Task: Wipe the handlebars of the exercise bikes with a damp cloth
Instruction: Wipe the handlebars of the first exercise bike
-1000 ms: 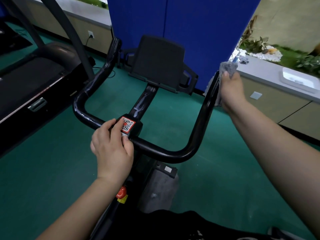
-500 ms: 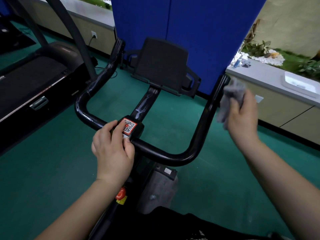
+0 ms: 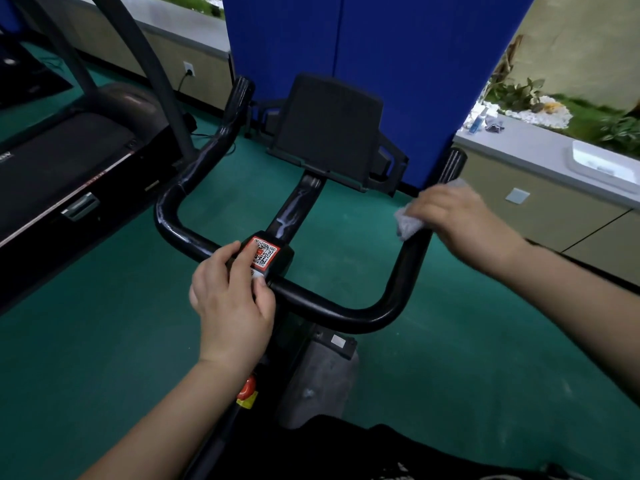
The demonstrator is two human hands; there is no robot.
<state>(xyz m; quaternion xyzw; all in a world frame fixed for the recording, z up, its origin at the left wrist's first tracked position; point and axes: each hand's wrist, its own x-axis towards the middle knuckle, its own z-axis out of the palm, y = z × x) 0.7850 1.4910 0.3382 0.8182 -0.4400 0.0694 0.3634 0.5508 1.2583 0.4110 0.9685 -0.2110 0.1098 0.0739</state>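
A grey cloth (image 3: 410, 221) is held in the right hand (image 3: 460, 220) and pressed against the right arm of the black handlebar (image 3: 346, 311), about midway up that arm, below its ribbed end grip. The cloth is bunched under the curled fingers: one fold sticks out on the hand's left, over the bar, and a smaller edge shows above the knuckles. The hand is slightly blurred.

The left hand (image 3: 233, 299) is laid on the middle of the handlebar, beside the clamp (image 3: 266, 254), with its fingers bent over the bar and the fingertips touching the red-bordered QR sticker; nothing loose is held in it.

A dark tablet holder (image 3: 329, 129) is mounted on the stem ahead. A treadmill (image 3: 69, 174) is seen at left, a blue partition (image 3: 381, 64) behind, and a counter (image 3: 540, 150) at right.
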